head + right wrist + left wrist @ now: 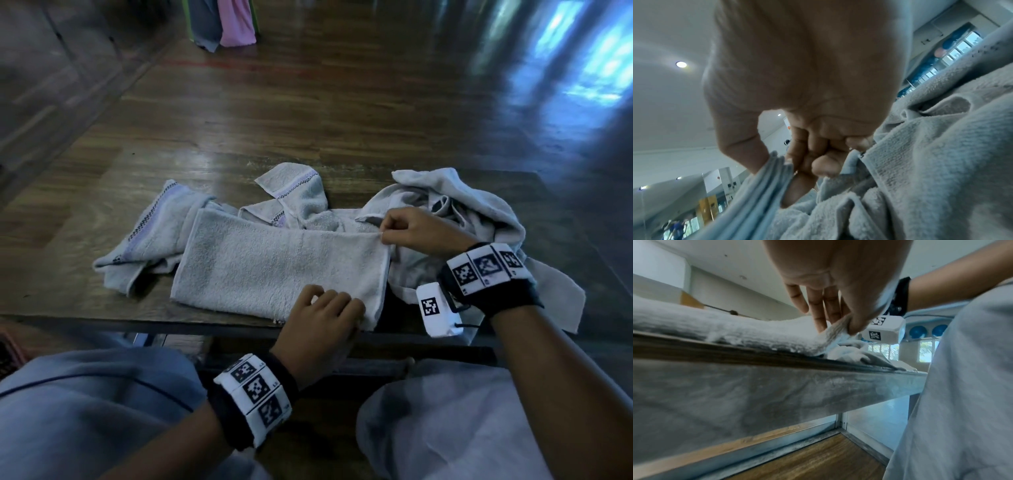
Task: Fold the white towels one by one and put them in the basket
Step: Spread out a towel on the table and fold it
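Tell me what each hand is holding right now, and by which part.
Both hold the folded towel: the left hand pinches its near right corner, the right hand pinches its far right corner.

The head view looks steeply down from above the person's lap across the dark wooden desk (308, 113), taking in both forearms and the flat folded white terry towel (274, 270) at its near edge. The left wrist view sits below that edge, very near, facing up and along the left hand (838, 280) toward ceiling and windows; it shares the same towel (735, 331) and the desk's front rim (735, 352) with the head view. The right wrist view lies low among the crumpled white towel heap (931, 162), facing up past the right hand (807, 73), close enough to blur it; the head view shows that heap (445, 202) too.
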Demonstrator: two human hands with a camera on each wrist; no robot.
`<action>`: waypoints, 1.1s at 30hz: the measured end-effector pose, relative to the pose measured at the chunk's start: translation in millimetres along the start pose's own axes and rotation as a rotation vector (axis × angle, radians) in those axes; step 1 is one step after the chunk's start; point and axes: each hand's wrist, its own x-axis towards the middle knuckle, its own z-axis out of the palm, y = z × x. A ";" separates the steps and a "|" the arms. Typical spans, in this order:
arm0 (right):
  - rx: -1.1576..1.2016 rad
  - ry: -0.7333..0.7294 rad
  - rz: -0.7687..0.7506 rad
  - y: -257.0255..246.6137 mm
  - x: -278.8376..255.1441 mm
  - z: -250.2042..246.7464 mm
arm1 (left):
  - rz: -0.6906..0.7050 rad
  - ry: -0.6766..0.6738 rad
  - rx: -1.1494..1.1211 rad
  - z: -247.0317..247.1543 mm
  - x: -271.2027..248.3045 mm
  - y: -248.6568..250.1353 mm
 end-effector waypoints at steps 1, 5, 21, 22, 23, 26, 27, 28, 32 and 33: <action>0.078 -0.023 -0.005 -2.2 0.2 -0.8 | -0.047 0.024 -0.042 -6.0 -2.9 -0.4; 0.347 -0.098 -0.072 -13.4 2.9 -3.9 | -0.215 0.170 -0.177 -29.6 -17.0 -4.8; 0.310 -0.229 -0.208 -112.1 32.8 13.7 | -0.573 0.442 -0.514 -85.8 -69.3 -56.7; 0.272 -0.251 -0.210 -122.9 41.6 18.4 | -0.597 0.461 -0.515 -87.6 -72.6 -61.6; 0.227 -0.273 -0.211 -131.2 49.7 22.8 | -0.623 0.476 -0.515 -87.9 -75.4 -65.3; 0.031 -0.288 -0.244 -157.0 77.4 40.3 | -0.718 0.505 -0.529 -85.7 -84.3 -79.3; -0.031 -0.289 -0.251 -164.3 88.3 48.0 | -0.765 0.511 -0.525 -84.5 -88.3 -85.1; -0.078 -0.297 -0.254 -170.0 97.4 55.2 | -0.813 0.510 -0.517 -82.1 -92.0 -90.8; -0.181 -0.347 -0.245 -184.2 127.3 86.7 | -0.990 0.439 -0.488 -72.0 -106.4 -115.6; -0.217 -0.339 -0.247 -185.4 131.6 92.8 | -1.013 0.405 -0.448 -70.6 -108.8 -119.8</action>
